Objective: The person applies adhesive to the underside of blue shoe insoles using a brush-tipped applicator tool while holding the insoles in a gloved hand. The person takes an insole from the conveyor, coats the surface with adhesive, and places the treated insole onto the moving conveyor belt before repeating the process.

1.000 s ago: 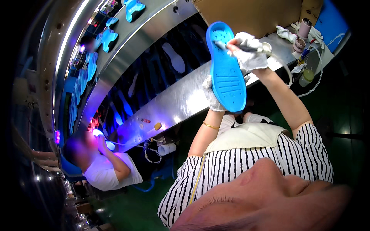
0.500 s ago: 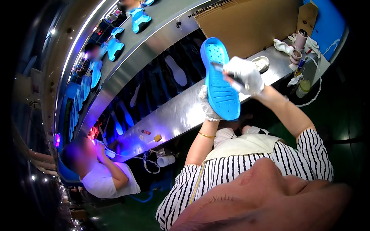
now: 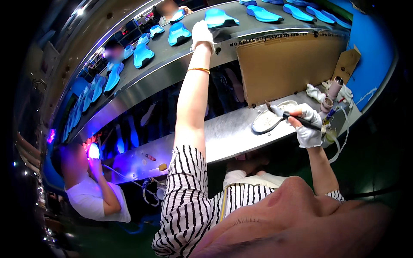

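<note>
My left arm is stretched out over the conveyor belt (image 3: 163,50). My white-gloved left hand (image 3: 202,35) is closed at the left end of a bright blue shoe sole (image 3: 221,18), which seems slightly above the belt, with a shadow under it; the fingertips are hard to see. In my gloved right hand (image 3: 308,124) is a brush (image 3: 303,122) with a dark handle and a metal ferrule. The brush tip points left, over a white, sole-shaped dish (image 3: 266,121) on the metal bench (image 3: 228,133).
Several blue soles (image 3: 143,55) lie along the belt. A cardboard sheet (image 3: 288,64) stands behind the bench. At right are a pink tumbler (image 3: 335,88), white gloves (image 3: 315,92) and a cable (image 3: 345,124). A co-worker (image 3: 97,189) sits at left beside a yellow block (image 3: 162,167).
My left hand has carried the blue sole from in front of me up to the belt. My right hand, with the brush, has moved off the sole, down and right to the dish.
</note>
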`<control>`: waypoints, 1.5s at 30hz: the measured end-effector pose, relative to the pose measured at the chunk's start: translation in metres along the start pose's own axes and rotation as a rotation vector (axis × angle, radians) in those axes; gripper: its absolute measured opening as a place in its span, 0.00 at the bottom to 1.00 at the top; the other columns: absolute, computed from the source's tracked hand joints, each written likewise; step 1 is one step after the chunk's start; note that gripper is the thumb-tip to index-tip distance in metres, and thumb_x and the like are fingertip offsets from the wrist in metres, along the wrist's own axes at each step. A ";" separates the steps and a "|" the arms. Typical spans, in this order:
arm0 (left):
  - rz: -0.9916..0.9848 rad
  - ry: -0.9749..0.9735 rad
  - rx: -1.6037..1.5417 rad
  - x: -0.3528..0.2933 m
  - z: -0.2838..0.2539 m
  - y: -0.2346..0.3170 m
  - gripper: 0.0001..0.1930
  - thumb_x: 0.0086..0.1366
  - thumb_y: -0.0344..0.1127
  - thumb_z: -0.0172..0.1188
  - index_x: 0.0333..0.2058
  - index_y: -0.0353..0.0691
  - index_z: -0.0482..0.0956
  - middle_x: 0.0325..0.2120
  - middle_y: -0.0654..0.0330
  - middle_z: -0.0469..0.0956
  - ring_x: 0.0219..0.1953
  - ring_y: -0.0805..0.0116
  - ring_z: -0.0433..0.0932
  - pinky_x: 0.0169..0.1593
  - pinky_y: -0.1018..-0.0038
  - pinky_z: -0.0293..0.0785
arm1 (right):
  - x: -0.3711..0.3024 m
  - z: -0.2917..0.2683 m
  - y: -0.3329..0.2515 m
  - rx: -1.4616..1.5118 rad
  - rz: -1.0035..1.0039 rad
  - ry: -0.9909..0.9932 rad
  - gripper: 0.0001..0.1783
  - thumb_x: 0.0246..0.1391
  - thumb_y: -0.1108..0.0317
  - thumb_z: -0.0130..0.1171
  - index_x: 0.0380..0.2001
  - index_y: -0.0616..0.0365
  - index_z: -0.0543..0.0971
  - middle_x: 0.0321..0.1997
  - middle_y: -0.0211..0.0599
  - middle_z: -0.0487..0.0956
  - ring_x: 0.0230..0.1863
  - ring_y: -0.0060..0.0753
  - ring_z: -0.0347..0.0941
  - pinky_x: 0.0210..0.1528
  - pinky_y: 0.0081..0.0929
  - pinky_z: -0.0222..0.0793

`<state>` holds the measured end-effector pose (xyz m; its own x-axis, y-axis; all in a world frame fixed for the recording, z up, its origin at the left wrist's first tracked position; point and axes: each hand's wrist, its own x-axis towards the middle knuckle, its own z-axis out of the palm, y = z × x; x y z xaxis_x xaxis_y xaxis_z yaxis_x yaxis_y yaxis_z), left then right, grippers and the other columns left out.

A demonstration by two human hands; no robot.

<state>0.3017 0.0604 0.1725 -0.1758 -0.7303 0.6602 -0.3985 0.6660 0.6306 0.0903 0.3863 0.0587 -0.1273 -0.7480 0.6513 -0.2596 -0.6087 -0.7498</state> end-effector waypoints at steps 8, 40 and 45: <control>-0.329 -0.004 0.964 -0.003 -0.079 -0.052 0.22 0.44 0.40 0.62 0.42 0.50 0.78 0.42 0.55 0.76 0.48 0.56 0.74 0.51 0.65 0.70 | 0.001 0.013 0.032 0.039 0.032 -0.144 0.10 0.42 0.83 0.63 0.31 0.61 0.78 0.33 0.34 0.78 0.34 0.23 0.73 0.39 0.20 0.69; -0.749 -0.201 -2.230 -0.342 -0.008 0.070 0.41 0.57 0.70 0.45 0.55 0.38 0.64 0.51 0.53 0.69 0.50 0.57 0.72 0.52 0.58 0.72 | -0.018 0.064 0.023 0.237 0.296 -0.248 0.08 0.47 0.77 0.61 0.31 0.62 0.72 0.26 0.32 0.76 0.27 0.19 0.73 0.32 0.16 0.70; -0.742 -0.097 -2.109 -0.344 0.018 0.059 0.47 0.52 0.77 0.38 0.60 0.45 0.58 0.55 0.49 0.65 0.51 0.49 0.71 0.52 0.50 0.71 | 0.001 0.085 0.031 0.267 0.139 -0.098 0.07 0.48 0.80 0.58 0.32 0.61 0.72 0.27 0.33 0.76 0.27 0.18 0.73 0.31 0.16 0.70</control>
<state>0.3224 0.3486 -0.0248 -0.5524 -0.8097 0.1981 0.8335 -0.5393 0.1199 0.1638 0.3442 0.0263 -0.0473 -0.8428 0.5361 0.0160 -0.5373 -0.8433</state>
